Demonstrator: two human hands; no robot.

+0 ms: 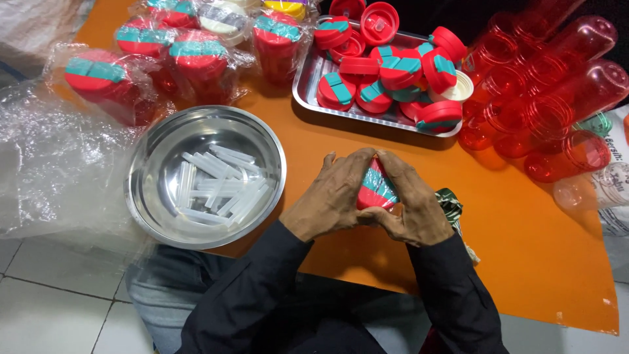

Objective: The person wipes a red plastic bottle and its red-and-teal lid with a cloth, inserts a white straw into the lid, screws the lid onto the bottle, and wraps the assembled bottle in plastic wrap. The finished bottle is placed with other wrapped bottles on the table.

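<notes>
Both of my hands close around one red bottle lid with a teal flip cap (375, 187), held over the orange mat (517, 223). My left hand (327, 196) grips its left side and my right hand (413, 203) grips its right side, thumbs meeting below it. To the left of my hands stands a round steel bowl (152, 190) holding several clear plastic straws (219, 183). Behind my hands a rectangular steel tray (308, 92) is piled with several more red and teal lids (400, 69).
Several red transparent bottles (557, 92) lie stacked at the right. Bottles wrapped in clear plastic bags (190, 56) stand at the back left. Crumpled clear plastic sheeting (59, 164) covers the left side. A striped cloth (452, 203) lies under my right hand. White floor tiles (46, 308) show at bottom left.
</notes>
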